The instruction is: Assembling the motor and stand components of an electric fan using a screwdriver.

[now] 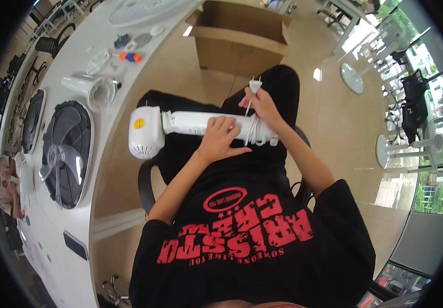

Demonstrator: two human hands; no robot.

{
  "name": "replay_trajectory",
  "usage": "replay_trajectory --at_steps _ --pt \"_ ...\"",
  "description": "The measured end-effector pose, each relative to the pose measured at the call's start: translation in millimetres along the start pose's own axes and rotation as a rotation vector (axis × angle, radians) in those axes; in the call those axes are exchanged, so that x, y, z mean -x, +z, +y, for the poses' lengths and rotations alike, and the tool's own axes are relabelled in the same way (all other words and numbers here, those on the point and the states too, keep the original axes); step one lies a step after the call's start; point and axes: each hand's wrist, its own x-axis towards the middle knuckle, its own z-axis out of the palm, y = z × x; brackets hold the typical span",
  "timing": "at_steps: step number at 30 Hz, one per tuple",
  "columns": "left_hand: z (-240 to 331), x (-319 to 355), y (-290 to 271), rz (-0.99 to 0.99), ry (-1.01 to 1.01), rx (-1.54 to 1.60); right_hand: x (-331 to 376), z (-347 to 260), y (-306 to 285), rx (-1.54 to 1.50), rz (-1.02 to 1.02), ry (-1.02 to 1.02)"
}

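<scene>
Across my lap lies a white fan body, its rounded motor housing (146, 132) at the left and its column (185, 122) running to the right. My left hand (219, 139) grips the middle of the column, fingers over its far side and thumb stretched along the near side. White power cord (253, 129) is looped around the column's right end. Above those loops, my right hand (263, 109) is closed on the cord just below its two-pin plug (255, 85), which points away from me.
On my left, a white table (101, 149) carries a clear-bladed fan part (60, 154), a white cylindrical part (100, 93), an orange-and-blue tool (130, 56) and a dark phone-like slab (75, 245). Ahead stands an open cardboard box (242, 56). White stand fans (352, 78) are at the right.
</scene>
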Motion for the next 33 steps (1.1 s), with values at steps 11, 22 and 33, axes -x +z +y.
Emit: replay_trajectory --at_steps 11,22,33 --pt "33 11 5 -0.046 -0.111 0.120 18 -5 13 0.112 0.104 -0.276" --pt "25 15 4 -0.088 -0.128 0.297 39 -25 2 -0.039 -0.070 -0.083" --pt "22 17 6 -0.020 -0.186 0.360 55 -46 -47 -0.147 -0.466 0.004"
